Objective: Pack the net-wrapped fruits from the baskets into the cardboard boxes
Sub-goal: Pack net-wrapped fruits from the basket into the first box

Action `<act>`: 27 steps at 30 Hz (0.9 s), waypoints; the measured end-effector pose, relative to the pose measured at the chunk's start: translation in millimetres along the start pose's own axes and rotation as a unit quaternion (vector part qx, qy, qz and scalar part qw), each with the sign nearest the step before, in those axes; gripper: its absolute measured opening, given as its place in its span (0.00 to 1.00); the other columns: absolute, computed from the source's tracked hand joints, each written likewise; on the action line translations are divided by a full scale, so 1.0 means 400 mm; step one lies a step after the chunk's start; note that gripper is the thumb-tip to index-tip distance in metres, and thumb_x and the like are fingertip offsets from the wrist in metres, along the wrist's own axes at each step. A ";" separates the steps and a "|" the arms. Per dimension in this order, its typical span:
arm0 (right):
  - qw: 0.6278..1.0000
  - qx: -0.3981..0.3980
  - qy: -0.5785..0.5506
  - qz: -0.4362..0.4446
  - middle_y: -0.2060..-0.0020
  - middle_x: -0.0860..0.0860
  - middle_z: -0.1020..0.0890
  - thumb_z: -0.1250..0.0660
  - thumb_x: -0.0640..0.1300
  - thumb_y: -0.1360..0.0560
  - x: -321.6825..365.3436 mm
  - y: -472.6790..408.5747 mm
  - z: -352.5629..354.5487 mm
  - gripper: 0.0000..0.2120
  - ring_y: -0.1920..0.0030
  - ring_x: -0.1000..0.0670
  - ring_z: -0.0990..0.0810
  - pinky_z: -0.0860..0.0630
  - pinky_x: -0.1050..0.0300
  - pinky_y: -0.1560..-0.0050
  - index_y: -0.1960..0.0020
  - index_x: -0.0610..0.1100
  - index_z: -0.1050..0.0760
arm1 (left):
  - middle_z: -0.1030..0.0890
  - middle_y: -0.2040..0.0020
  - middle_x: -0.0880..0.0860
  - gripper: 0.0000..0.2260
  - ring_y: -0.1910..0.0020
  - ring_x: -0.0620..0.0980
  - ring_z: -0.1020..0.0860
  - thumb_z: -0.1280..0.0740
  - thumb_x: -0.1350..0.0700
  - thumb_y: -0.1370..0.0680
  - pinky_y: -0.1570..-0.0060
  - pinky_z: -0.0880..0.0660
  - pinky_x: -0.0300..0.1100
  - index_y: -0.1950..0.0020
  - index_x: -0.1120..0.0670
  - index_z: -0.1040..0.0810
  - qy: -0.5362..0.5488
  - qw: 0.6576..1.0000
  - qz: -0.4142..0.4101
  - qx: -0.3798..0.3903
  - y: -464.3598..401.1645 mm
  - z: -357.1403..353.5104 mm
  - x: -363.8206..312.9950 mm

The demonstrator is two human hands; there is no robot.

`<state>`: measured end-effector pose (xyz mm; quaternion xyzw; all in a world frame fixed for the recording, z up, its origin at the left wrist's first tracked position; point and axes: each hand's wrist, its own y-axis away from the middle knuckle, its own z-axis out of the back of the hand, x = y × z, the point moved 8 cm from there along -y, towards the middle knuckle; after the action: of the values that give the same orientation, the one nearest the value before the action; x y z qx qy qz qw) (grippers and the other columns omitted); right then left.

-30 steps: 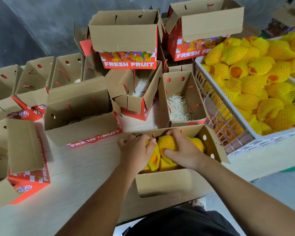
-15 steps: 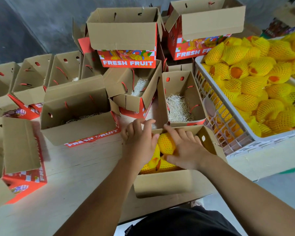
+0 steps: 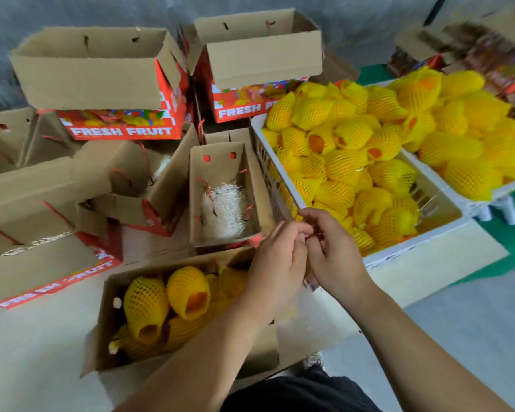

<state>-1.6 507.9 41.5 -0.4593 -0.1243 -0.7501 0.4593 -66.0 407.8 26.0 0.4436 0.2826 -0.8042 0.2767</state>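
Observation:
An open cardboard box (image 3: pixel 111 295) lies in front of me with several yellow net-wrapped fruits (image 3: pixel 188 288) inside. My left hand (image 3: pixel 277 263) and my right hand (image 3: pixel 335 251) are raised above the box's right end. Their fingertips meet close to the near corner of the white basket (image 3: pixel 414 242). Something small and pinkish shows between the fingers, too blurred to name. Neither hand touches a fruit. The basket is heaped with net-wrapped fruits (image 3: pixel 339 165).
A second full basket (image 3: pixel 512 185) stands at the far right. An open box with white shredded padding (image 3: pixel 225 212) sits just behind the packed one. More open boxes crowd the left, and two "FRESH FRUIT" boxes (image 3: pixel 122 130) are stacked at the back.
Both hands have come up off the fruits in the near box and shifted right toward the basket's corner. The view has swung to the right.

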 end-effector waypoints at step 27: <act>0.969 0.213 -0.036 -0.118 0.53 0.53 0.28 0.23 0.49 0.37 -0.410 -0.208 0.386 0.37 0.61 0.56 0.26 0.29 0.64 0.64 0.35 0.61 0.39 | 0.15 0.52 0.45 0.25 0.49 0.48 0.19 0.49 0.29 0.20 0.44 0.26 0.49 0.35 0.40 0.23 -0.195 0.968 0.129 0.089 -0.226 -0.380 -0.052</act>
<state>45.7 741.6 13.8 -0.3598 -0.3505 -0.7383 0.4502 -34.7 580.3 -4.8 0.3333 0.0909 -0.8548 0.3872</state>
